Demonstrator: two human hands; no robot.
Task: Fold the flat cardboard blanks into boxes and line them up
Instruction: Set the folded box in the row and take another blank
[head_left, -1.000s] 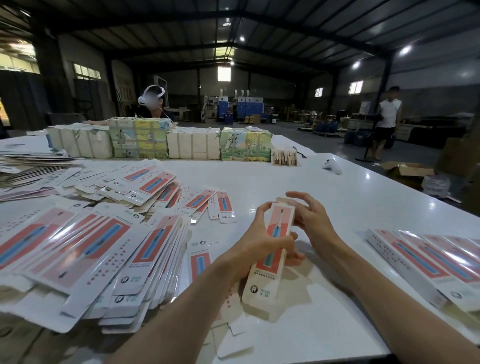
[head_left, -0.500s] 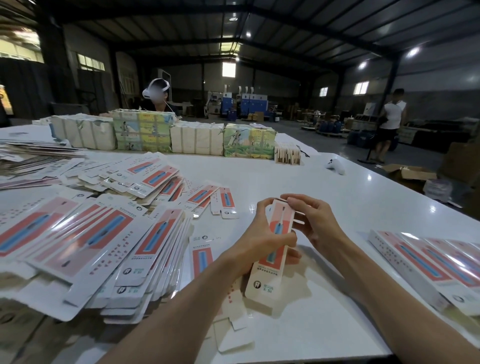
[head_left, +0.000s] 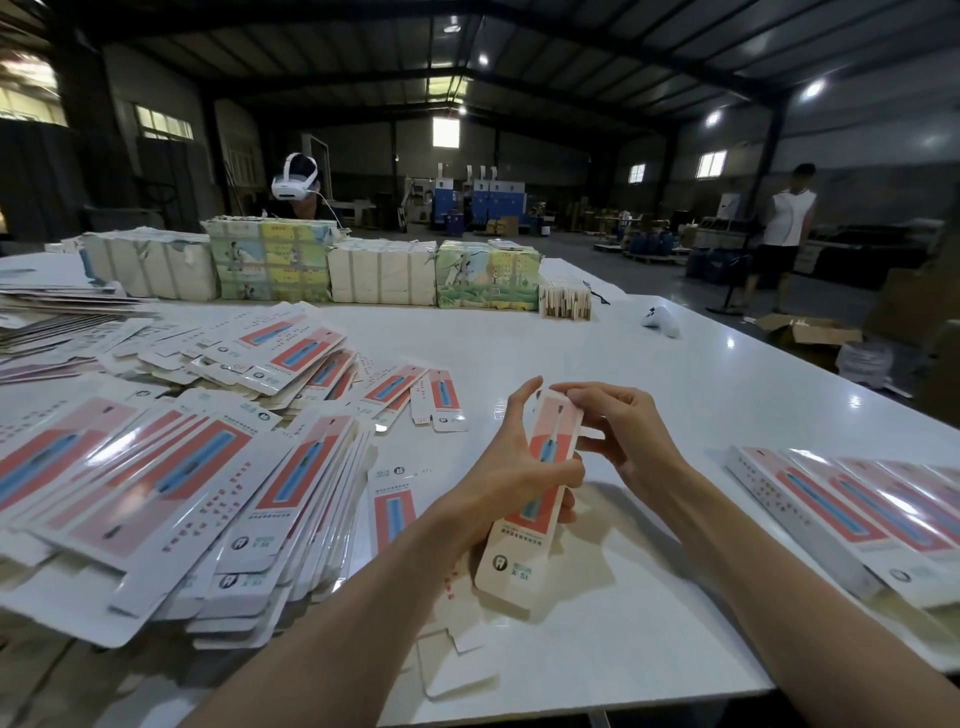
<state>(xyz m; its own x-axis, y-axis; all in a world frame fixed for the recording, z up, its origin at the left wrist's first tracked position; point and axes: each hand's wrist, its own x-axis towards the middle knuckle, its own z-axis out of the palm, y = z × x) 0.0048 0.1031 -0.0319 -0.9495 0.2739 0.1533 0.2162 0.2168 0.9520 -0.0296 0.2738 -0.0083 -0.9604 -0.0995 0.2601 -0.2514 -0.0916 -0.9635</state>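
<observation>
Left hand (head_left: 509, 467), right hand (head_left: 628, 436) around 1 box (head_left: 551, 441)

On the box (head_left: 535, 499) held at centre, the lower end beside a tooth emblem (head_left: 497, 562) bears lettering that reads "X-SI" as seen. The same mark appears on the flat blanks (head_left: 249, 540) stacked at 9 o'clock. Finer print is too small to read.
</observation>
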